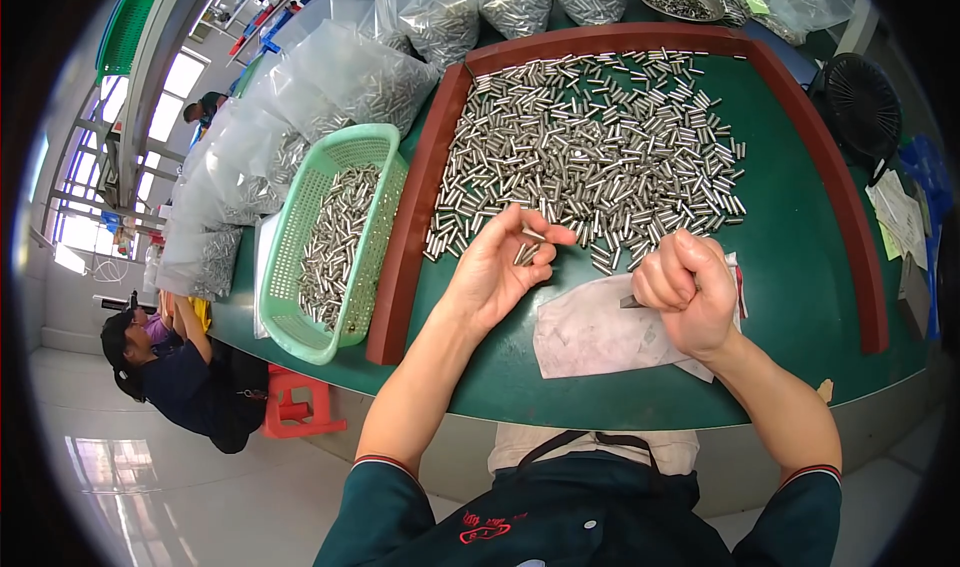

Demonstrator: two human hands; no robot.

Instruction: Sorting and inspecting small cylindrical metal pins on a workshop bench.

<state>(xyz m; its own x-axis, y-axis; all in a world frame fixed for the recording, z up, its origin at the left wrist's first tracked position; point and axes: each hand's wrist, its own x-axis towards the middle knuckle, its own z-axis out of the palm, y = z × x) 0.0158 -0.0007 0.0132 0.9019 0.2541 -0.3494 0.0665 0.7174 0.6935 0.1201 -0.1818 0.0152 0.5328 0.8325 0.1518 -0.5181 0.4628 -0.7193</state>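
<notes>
A few short cylindrical metal pins (pixel 524 256) sit in the curled fingers of the left hand (pixel 508 267) at the frame's centre, while the right hand (pixel 688 289), right of centre, is closed in a fist, its contents hidden. Above them, more pins spread over the green worktop (pixel 790 297) inside a dark-red border (pixel 408 257). A pale-green perforated basket (pixel 372 257) of pins stands left of centre, beside pin-filled clear plastic bags (pixel 365 77) in the upper left.

Right of the green basket (pixel 375 252), your left hand (pixel 492 275) curls its fingers loosely; farther right of it, your right hand (pixel 688 292) is clenched, both forearms (pixel 415 387) bare.
</notes>
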